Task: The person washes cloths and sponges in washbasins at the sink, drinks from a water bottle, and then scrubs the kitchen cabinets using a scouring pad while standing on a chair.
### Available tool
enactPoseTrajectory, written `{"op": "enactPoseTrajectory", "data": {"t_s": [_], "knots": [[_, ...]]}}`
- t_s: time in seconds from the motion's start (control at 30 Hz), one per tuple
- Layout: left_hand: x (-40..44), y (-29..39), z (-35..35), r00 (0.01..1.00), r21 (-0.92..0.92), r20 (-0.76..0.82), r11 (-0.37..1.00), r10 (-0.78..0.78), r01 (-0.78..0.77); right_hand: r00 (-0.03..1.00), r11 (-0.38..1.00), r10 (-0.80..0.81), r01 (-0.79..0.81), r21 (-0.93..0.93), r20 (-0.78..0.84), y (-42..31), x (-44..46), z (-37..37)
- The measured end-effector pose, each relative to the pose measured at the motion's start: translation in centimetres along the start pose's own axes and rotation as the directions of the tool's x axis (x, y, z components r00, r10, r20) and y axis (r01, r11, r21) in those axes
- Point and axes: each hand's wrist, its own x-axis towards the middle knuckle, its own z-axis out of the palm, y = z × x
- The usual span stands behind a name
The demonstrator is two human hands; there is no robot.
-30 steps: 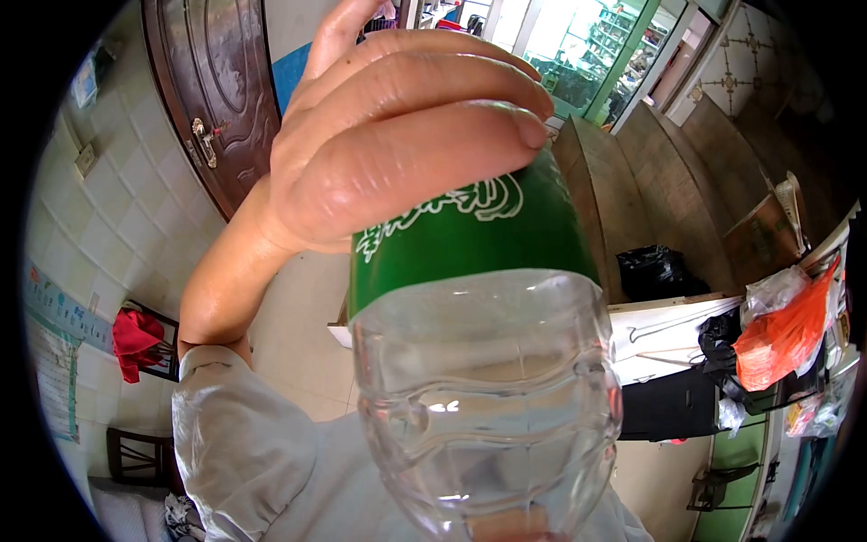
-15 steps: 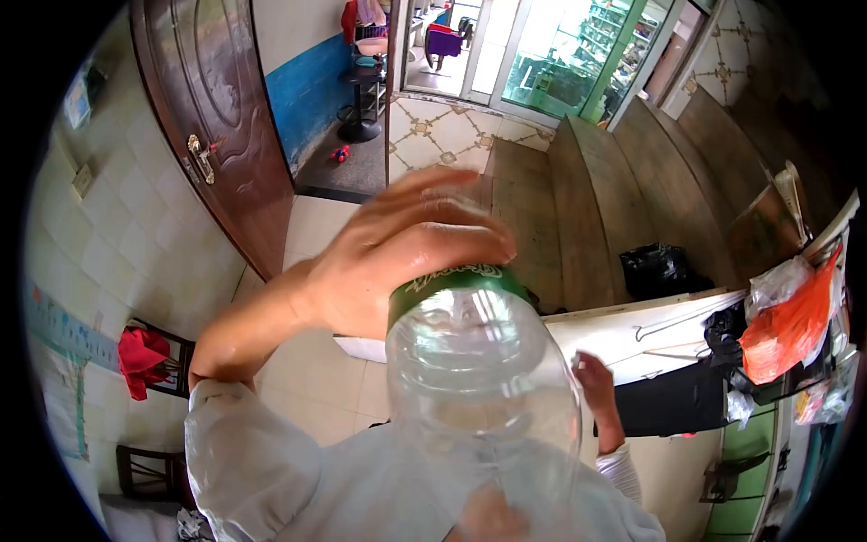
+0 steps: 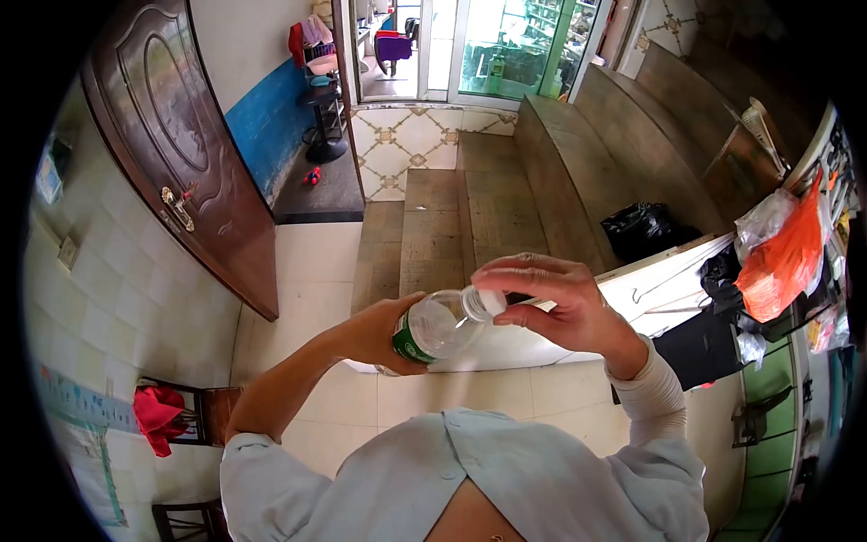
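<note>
A clear plastic bottle (image 3: 449,323) with a green label is held in front of the chest, tilted so that its neck points up and to the right. My left hand (image 3: 384,332) is wrapped round its lower part at the label, and the palm-side fingers are mostly hidden. At the neck sits a white bottle cap (image 3: 489,302). Fingers and thumb of my right hand (image 3: 567,305) close on this cap from above and from the right side. The inside of the bottle looks clear; whether it holds liquid I cannot tell.
Wooden steps (image 3: 492,203) rise ahead and to the right, bearing a black plastic bag (image 3: 643,230). A brown door (image 3: 172,154) stands open at the left. An orange bag (image 3: 784,262) hangs at the right. A red cloth (image 3: 161,417) lies over a chair at the lower left.
The bottle has come down from close before the camera to chest height. My right hand has risen from the lower right and taken hold of the cap. The head view has shifted.
</note>
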Motion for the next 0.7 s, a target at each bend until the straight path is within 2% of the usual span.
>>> {"op": "enactPoseTrajectory", "data": {"t_s": [0.03, 0.07, 0.13, 0.17, 0.23, 0.27, 0.33, 0.37, 0.4, 0.5, 0.53, 0.6, 0.63, 0.67, 0.7], "knots": [[-0.3, 0.5, -0.2, 0.999, -0.013, 0.034, 0.999, -0.035, 0.036, 0.997, 0.997, -0.068, 0.07, -0.037, 0.045, 0.2, 0.0, 0.1], [-0.4, 0.3, -0.4, 0.999, -0.013, 0.034, 0.999, -0.034, 0.035, 0.997, 0.997, -0.067, 0.069, -0.038, 0.046, 0.1, 0.0, 0.4], [-0.8, -0.7, -0.8, 0.982, 0.011, 0.19, 1.0, -0.01, 0.008, 0.988, 0.982, -0.092, 0.111, -0.153, 0.124, -0.4, -0.4, 1.3], [-0.9, -1.5, -0.9, 0.981, 0.009, 0.191, 1.0, -0.009, 0.007, 0.985, 0.975, -0.089, 0.116, -0.191, 0.145, -0.7, -0.5, 1.6], [-1.0, -3.2, -0.8, 0.936, -0.216, 0.345, 0.976, 0.075, 0.001, 0.985, 0.967, -0.082, 0.116, -0.225, 0.155, -0.8, -0.9, 2.3], [-1.0, -3.7, -0.8, 0.932, -0.22, 0.352, 0.975, 0.082, -0.003, 0.983, 0.959, -0.073, 0.115, -0.259, 0.166, -0.9, -1.1, 2.5], [-0.7, -4.4, -0.6, 0.812, -0.379, 0.579, 0.905, 0.07, 0.192, 0.987, 0.976, -0.049, 0.079, -0.2, 0.151, -1.1, -1.5, 3.0], [-0.3, -5.7, -0.3, 0.786, -0.335, 0.613, 0.926, 0.074, 0.174, 0.99, 0.99, -0.032, 0.051, -0.134, 0.136, -1.3, -1.7, 3.2], [0.0, -5.8, -0.3, 0.777, -0.337, 0.624, 0.925, 0.082, 0.173, 0.991, 0.989, -0.019, 0.038, -0.143, 0.131, -1.5, -2.0, 3.3], [1.0, -4.8, 0.4, 0.865, -0.275, 0.494, 0.96, 0.089, 0.058, 0.981, 0.955, 0.19, -0.173, -0.242, 0.045, -2.3, -2.8, 3.7], [1.2, -4.8, 0.9, 0.857, -0.275, 0.507, 0.96, 0.094, 0.058, 0.979, 0.951, 0.201, -0.186, -0.248, 0.035, -2.5, -3.5, 4.0], [1.7, -4.5, 2.3, 0.963, 0.137, 0.269, 0.99, -0.027, -0.011, 0.837, 0.786, 0.535, -0.543, -0.294, -0.114, -2.4, -5.7, 4.8], [1.8, -3.4, 2.9, 0.973, 0.253, 0.208, 0.966, -0.104, 0.049, 0.784, 0.736, 0.586, -0.621, -0.268, -0.205, -2.4, -6.7, 5.4], [2.0, -3.5, 3.6, 0.97, 0.257, 0.223, 0.966, -0.101, 0.042, 0.776, 0.729, 0.592, -0.631, -0.266, -0.218, -2.4, -7.8, 5.8], [2.2, -3.9, 4.6, 0.985, 0.283, 0.168, 0.959, -0.051, 0.001, 0.702, 0.676, 0.667, -0.711, -0.195, -0.248, -2.5, -8.7, 6.0]]}}
